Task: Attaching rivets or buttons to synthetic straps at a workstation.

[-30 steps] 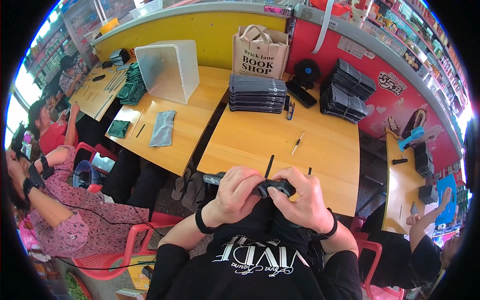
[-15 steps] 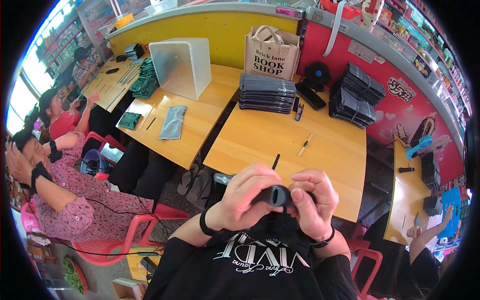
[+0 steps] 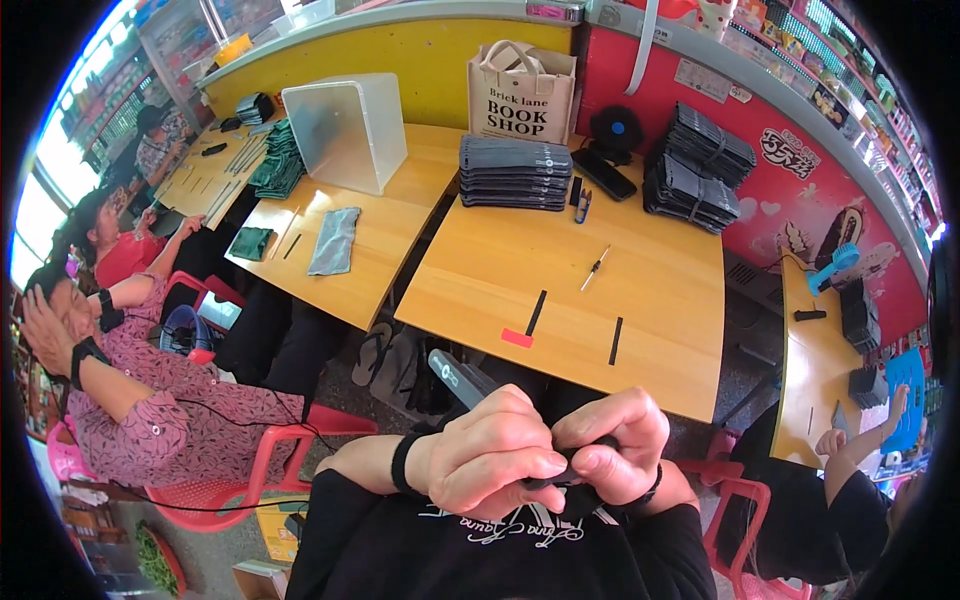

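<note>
Close to my chest, both hands work on a dark grey fabric sleeve [image 3: 462,380] with light print. Its flat end sticks out past my left hand [image 3: 490,450], whose fingers are curled around the cloth. My right hand [image 3: 615,440] pinches a bunched dark part of it between thumb and fingers. Most of the sleeve is hidden by my hands. On the yellow table [image 3: 465,275] before me lie a black strip [image 3: 537,312] touching a small red piece [image 3: 517,339], another black strip [image 3: 615,341] to the right, and a thin pen-like tool [image 3: 596,268].
Stacked grey sleeves [image 3: 515,172], blue-handled snips [image 3: 583,207], a black case-like object [image 3: 604,175], a small fan [image 3: 616,130] and bundled dark sleeves [image 3: 695,170] line the table's back. A cloth bag [image 3: 520,95] stands behind. Left, a person sits near a translucent bin [image 3: 345,130].
My hands have moved down and closer to my chest. The sleeve's opening no longer faces up; its printed end now shows at left. Strips and the red piece on the table have come into view.
</note>
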The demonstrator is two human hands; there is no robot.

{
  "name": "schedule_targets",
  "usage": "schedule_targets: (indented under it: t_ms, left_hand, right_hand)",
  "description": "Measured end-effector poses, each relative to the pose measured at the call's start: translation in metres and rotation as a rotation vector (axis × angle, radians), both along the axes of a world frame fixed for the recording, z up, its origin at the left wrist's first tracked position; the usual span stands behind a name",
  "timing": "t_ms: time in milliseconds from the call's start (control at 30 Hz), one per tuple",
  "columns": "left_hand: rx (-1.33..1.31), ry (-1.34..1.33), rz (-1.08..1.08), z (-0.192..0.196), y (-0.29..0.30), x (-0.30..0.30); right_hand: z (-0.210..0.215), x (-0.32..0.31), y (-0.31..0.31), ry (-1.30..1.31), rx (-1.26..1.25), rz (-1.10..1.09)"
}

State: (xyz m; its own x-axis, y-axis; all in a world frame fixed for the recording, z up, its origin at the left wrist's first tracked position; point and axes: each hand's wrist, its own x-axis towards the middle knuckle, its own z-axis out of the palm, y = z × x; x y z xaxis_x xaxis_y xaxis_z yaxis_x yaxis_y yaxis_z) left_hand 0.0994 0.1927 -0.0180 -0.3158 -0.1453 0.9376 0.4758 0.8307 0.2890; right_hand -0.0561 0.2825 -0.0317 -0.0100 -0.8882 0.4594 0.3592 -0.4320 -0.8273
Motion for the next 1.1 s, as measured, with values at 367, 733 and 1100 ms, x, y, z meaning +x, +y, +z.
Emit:
schedule_targets:
  t_ms: [367,733,1100]
  left_hand:
    - [-0.361,-0.187,0.402,-0.02,-0.017,-0.009]
    - [1.235,-0.028,-0.049,-0.055,-0.087,-0.009]
    - [1.445,0.036,-0.301,-0.066,-0.109,-0.013]
  right_hand:
    - [-0.012,-0.027,-0.026,0.949,-0.836,-0.662]
    - [-0.026,-0.043,-0.02,1.41,-0.826,-0.831]
    - [-0.044,-0.03,-0.021,1.19,-0.2,-0.377]
